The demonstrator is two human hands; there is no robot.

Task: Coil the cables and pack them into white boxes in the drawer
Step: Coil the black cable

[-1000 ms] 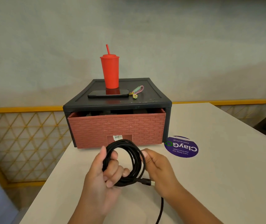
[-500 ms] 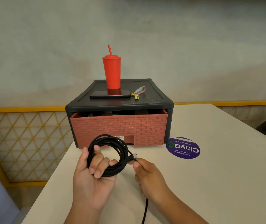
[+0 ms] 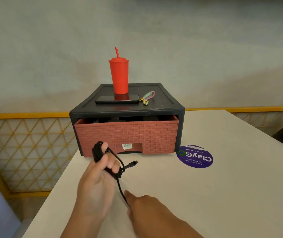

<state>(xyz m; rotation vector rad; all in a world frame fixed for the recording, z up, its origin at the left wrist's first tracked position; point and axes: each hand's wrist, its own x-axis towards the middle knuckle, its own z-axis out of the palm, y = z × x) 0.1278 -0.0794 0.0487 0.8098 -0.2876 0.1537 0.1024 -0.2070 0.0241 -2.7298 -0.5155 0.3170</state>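
Cable (image 3: 101,157) first: it's a black one, bunched into a rough coil and sitting in the left hand (image 3: 97,179) just left of centre frame, right in front of the drawer (image 3: 126,134). That hand is curled closed around the bundle, fingers wrapped over the loops, which I'd guess is to stop the coil springing apart while the loose end gets dealt with. One plug end (image 3: 133,163) pokes out to the right of the fist, free in the air.

A tail of cable runs down from the fist toward the lower middle of the frame, where the right hand (image 3: 147,208) is. Looks like that hand is pinching or guiding the tail with a finger stretched along it, probably to feed the last bit into the coil, but honestly I can't tell if it's really gripping. The strand vanishes behind the fingers.

The drawer is the reddish woven-look one in the black cabinet (image 3: 127,110), mid frame, and it's pulled out only a crack. Dark shapes show in the gap, but no white boxes are visible from here, so no idea what's in there. It'll need opening further before packing, I reckon.

On top of the cabinet: a red tumbler (image 3: 119,75), a phone (image 3: 117,99) and a keychain (image 3: 146,97). A purple sticker (image 3: 194,156) sits on the table (image 3: 206,194) to the right. How many loops are in the coil is too blurry to count.
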